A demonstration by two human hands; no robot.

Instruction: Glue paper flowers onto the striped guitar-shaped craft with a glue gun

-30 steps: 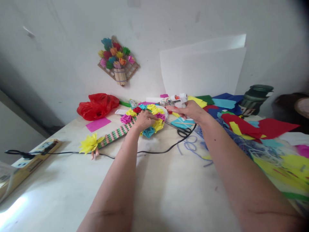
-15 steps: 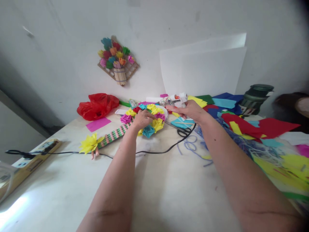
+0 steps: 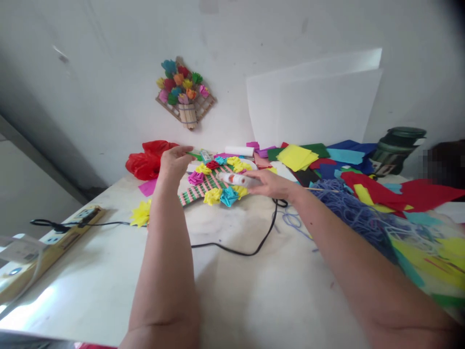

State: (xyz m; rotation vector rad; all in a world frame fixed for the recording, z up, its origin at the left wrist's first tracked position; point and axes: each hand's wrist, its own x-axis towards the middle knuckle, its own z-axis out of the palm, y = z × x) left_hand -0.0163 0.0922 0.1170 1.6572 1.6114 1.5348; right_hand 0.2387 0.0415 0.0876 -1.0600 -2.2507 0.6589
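My right hand (image 3: 271, 183) is closed around a white hot glue gun (image 3: 240, 180), its nozzle pointing left above a guitar-shaped paper craft (image 3: 210, 184). Pink strips run along the craft's green face, and crumpled paper flowers in yellow, pink, red and blue edge its body. A yellow paper flower (image 3: 141, 213) sits at the neck's far left end, partly behind my left forearm. Raised above the neck, my left hand (image 3: 173, 164) has its fingers curled with thumb and fingertips slightly apart. Nothing shows between them.
A red plastic bag (image 3: 145, 165) lies behind my left hand. The black cord (image 3: 250, 253) crosses the table to a power strip (image 3: 69, 237). Blue yarn (image 3: 337, 203), coloured paper (image 3: 298, 157) and a dark green jar (image 3: 397, 150) stand right. A flower ornament (image 3: 187, 92) hangs on the wall.
My left hand has lifted off the craft's flowers and moved left and up. My right hand has brought the glue gun left and down, over the craft's body.
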